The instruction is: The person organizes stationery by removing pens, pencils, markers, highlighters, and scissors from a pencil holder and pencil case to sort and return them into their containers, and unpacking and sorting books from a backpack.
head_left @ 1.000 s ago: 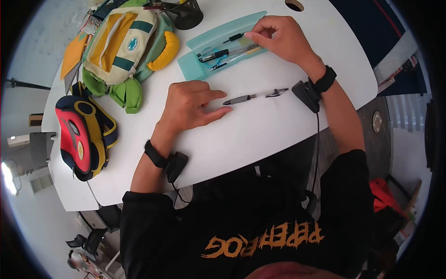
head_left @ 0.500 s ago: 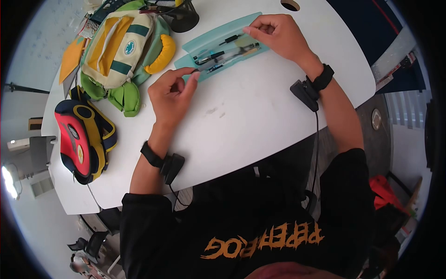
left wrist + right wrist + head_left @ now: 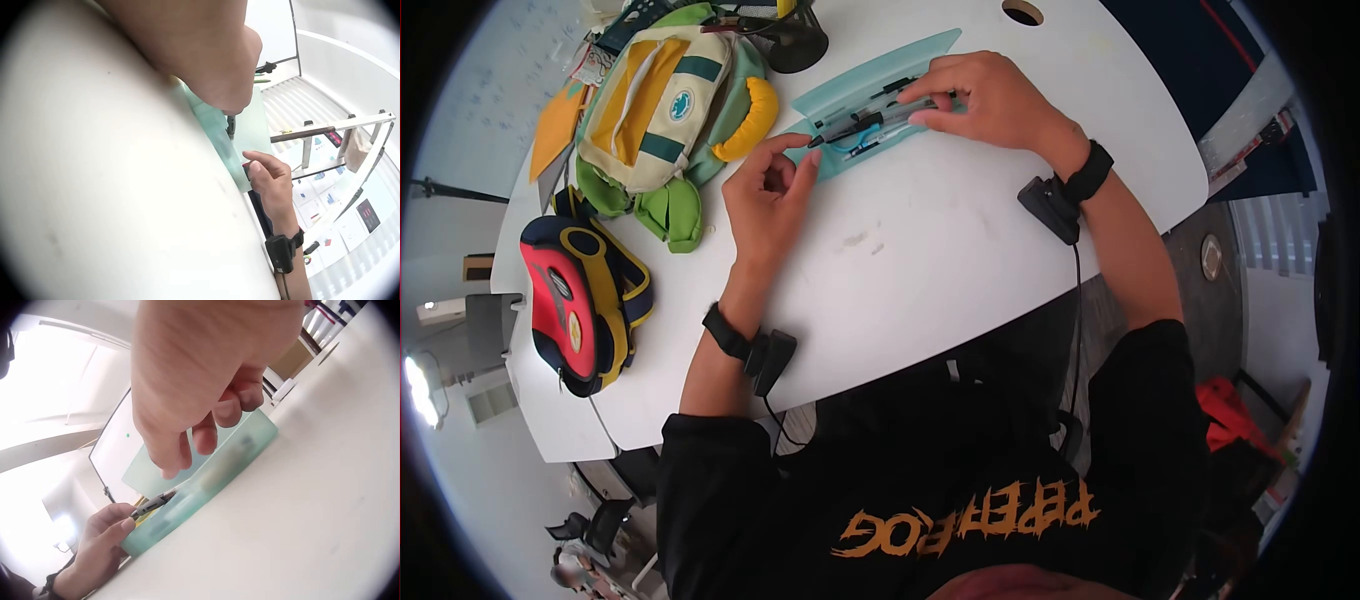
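Observation:
My left hand (image 3: 768,200) pinches the tip end of a grey-gripped pen (image 3: 153,505) between thumb and forefinger, at the left end of a translucent teal pencil case (image 3: 832,165). The pen slants down into the case, its far end hidden there. With its lid (image 3: 880,72) raised, the case shows several pens and a light-blue loop among them. Over the case's right half hangs my right hand (image 3: 995,105), thumb and forefinger apart above the pens, the other fingers loosely bent. In the left wrist view, the pen (image 3: 231,127) shows just under the left hand.
A cream, green and yellow bag (image 3: 662,100) lies left of the case, and a black mesh pen holder (image 3: 800,40) stands behind it. Farther left is a red and navy bag (image 3: 565,295). The white table (image 3: 900,270) has a round hole (image 3: 1023,12) at the back.
The pen lying on the table was picked up by my left hand and carried to the case. My right hand has moved from the raised lid's right end to above the pens.

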`<state>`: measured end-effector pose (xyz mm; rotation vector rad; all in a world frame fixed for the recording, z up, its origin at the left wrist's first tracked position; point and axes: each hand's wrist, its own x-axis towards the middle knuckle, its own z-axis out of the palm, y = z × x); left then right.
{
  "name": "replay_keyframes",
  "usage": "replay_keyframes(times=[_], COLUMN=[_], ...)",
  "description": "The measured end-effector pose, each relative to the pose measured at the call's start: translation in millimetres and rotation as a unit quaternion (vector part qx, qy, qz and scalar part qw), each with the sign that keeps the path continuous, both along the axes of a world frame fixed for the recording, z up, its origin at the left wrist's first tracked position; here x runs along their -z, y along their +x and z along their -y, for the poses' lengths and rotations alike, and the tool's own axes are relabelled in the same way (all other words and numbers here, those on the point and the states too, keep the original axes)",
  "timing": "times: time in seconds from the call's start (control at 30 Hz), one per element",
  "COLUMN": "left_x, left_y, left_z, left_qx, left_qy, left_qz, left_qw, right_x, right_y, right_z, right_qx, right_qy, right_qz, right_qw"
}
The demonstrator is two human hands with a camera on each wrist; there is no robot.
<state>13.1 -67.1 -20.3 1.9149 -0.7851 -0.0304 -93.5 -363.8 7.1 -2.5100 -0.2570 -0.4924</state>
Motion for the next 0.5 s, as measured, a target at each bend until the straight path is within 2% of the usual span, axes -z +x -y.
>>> replay_keyframes(times=[0.07,0.33,0.4,0.5], left_x=[-2.9,3.0,-3.0,-5.7], left_y=[-1.1,-0.4,0.4,-1.7], left_z=[2.1,-0.3,0.6,2.0], left_qx=[-0.003,0.006,0.043,0.039], left_qy=[0.000,-0.006,0.018,0.060], left_qz=[0.008,0.020,0.102,0.132], left_qw=[1.000,1.000,0.994,0.989], right_x=[4.0,2.8,4.8,5.8], right_y=[-1.7,-3.1,-3.6,0.8], right_z=[-1.3,-9.0,-10.9,-4.8], right_qx=[0.016,0.048,0.058,0.077], right_qy=[-0.089,-0.120,-0.123,-0.139], right_qz=[0.011,0.014,0.022,0.054], right_qw=[0.996,0.992,0.991,0.986])
